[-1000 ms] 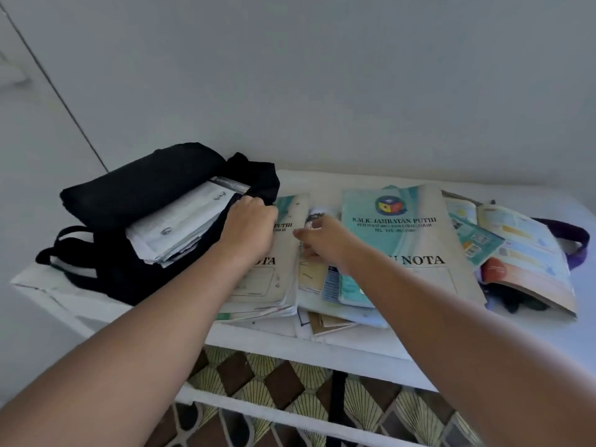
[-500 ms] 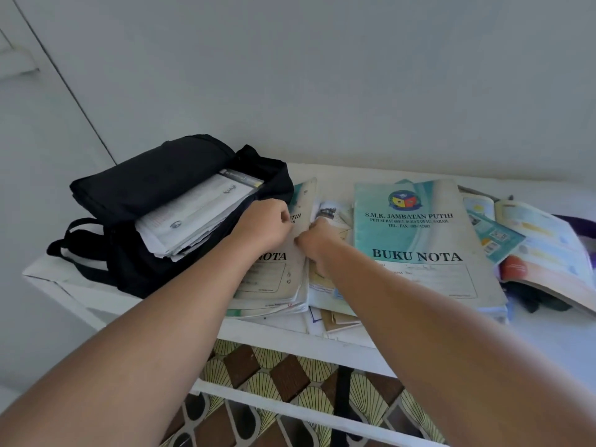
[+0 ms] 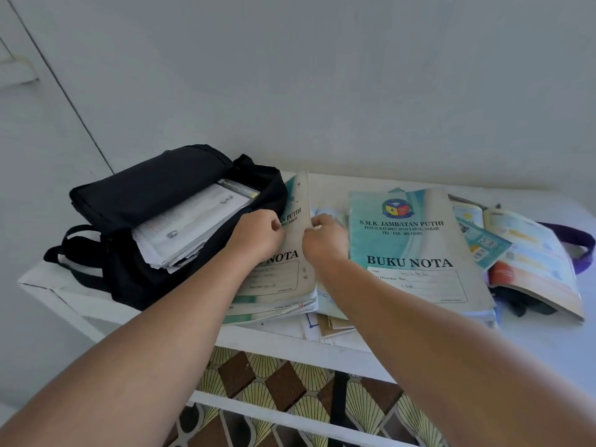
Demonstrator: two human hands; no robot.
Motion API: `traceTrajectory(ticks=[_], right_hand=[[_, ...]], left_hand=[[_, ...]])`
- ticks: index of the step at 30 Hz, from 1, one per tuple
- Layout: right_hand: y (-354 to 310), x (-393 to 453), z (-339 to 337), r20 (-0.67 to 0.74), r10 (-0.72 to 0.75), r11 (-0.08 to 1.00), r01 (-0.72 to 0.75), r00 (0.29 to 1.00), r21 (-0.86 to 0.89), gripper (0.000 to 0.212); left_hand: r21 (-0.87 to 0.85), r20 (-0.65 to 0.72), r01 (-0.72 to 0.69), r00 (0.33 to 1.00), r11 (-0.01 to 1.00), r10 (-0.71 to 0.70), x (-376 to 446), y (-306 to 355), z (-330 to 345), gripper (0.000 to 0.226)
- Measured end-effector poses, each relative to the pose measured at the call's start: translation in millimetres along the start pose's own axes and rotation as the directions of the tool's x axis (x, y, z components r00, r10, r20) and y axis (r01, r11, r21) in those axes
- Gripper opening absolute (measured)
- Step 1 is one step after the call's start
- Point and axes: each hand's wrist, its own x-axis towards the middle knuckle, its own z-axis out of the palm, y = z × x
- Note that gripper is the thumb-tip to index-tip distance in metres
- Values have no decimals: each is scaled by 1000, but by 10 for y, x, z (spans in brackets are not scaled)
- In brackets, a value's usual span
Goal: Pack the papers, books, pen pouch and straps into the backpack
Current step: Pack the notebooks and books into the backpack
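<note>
While both hands pinch it, the notebook (image 3: pixel 290 253) sits right beside the backpack (image 3: pixel 145 201).
Left hand (image 3: pixel 254 237) is nearer the bag (right hand (image 3: pixel 322 240) grips the far edge); its long side runs away from the person.

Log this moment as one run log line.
stage: packing books | left hand and right hand: gripping left Buku Nota notebook, right edge raised | black backpack: open, papers inside | second Buku Nota notebook: flat on table

Single head-worn wide-angle view, looking forward and steeply down over both outstretched forearms, facing a pale wall, sitting close above the white counter (image 3: pixel 529 341), taking in its near edge and the patterned floor (image 3: pixel 283 385) beneath.
</note>
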Motion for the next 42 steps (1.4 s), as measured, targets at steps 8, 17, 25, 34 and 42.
traceTrajectory(ticks=[8,17,25,34,42], right_hand=[[-109,102,-865,-46,33,998,-31,998,58,37],[501,227,-2264,-283,107,984,-142,953,-108,31],[751,124,-2233,-250,-39,834,-106,968,-541,46],[184,-48,-1235,131,-101,995,98,986,23,45],[-23,11,-386,372,33,999,-28,928,-18,21]], left_hand=[[281,26,16,999,960,-24,1,243,110,37],[103,229,-177,962,979,150,-127,1234,644,47],[47,251,-96,965,994,81,-51,1281,714,45],[70,140,-154,980,986,143,-49,963,555,17],[510,98,-181,983,841,152,-195,158,-10,28]])
